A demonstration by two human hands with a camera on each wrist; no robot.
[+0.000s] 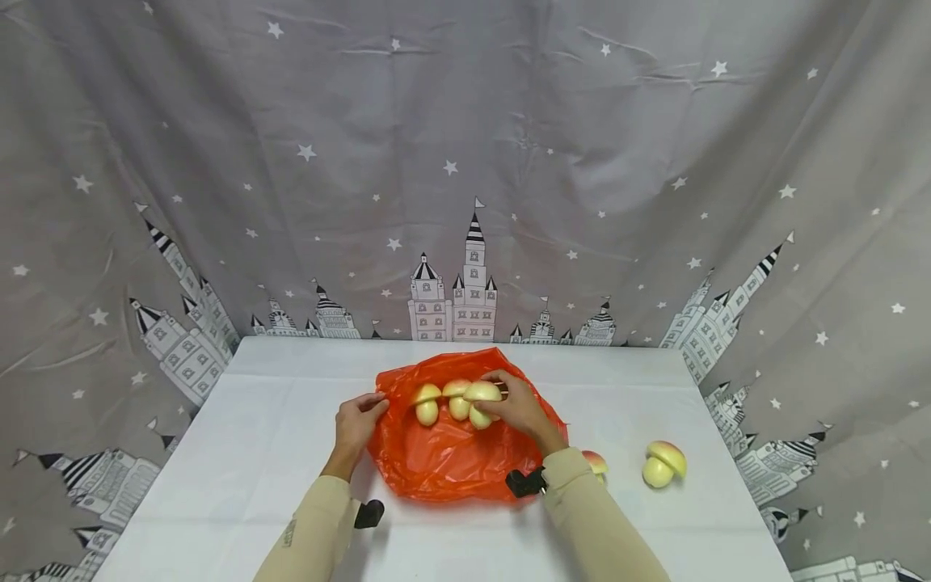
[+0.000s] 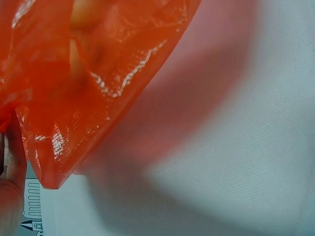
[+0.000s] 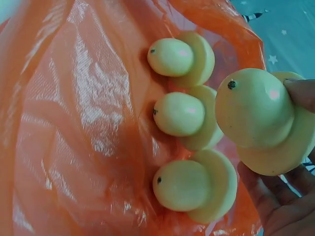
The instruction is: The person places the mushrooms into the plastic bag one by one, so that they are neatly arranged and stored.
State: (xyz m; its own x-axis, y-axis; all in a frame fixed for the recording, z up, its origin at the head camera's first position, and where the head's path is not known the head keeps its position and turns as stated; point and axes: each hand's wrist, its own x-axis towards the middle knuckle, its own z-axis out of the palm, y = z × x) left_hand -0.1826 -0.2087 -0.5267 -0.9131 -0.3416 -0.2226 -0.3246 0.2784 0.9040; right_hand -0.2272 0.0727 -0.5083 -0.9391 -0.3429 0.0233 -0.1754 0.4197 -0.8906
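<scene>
A red plastic bag (image 1: 451,469) lies spread open on the white table. Its left rim is pinched between the thumb and fingers of my left hand (image 1: 356,422); in the left wrist view, fingers (image 2: 15,157) show at the bag's crumpled edge. My right hand (image 1: 520,408) grips a pale yellow toy mushroom (image 3: 256,108) by its cap, above the bag's right part. Inside the bag, three similar mushrooms sit in a row: one (image 3: 172,56), a middle one (image 3: 179,114) and another (image 3: 182,184), all with their stems pointing the same way.
Two more mushrooms are on the table to the right: one (image 1: 663,463) stands apart, and another (image 1: 596,462) is partly hidden by my right sleeve. Behind the table (image 1: 291,380) hangs a grey curtain (image 1: 509,162) printed with castles and stars.
</scene>
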